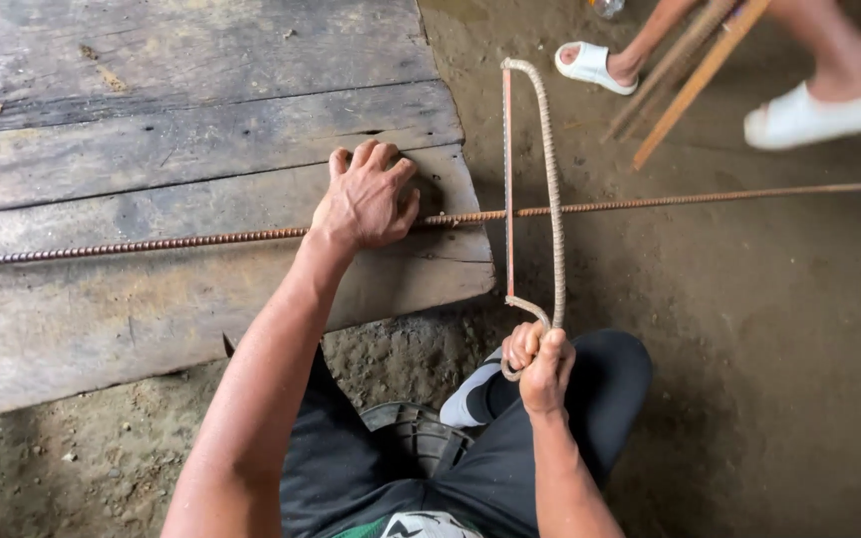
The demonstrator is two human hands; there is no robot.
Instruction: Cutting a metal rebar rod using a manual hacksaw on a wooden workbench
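The left hand [366, 199] presses flat on a long ribbed rebar [151, 242] lying across the wooden plank desk [181, 120]. The right hand [540, 361] is clenched on a hacksaw [532, 189], its blade crossing the rebar just past the desk's edge.

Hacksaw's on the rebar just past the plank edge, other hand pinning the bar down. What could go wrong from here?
1. The left hand presses the rebar close to the saw blade; a skip could reach the fingers.
2. The long free end of the bar hangs unsupported past the wooden platform, so it may sag, pinch the blade or drop.
3. Another person's sandalled feet stand near that free end.
The right hand grips the saw handle.
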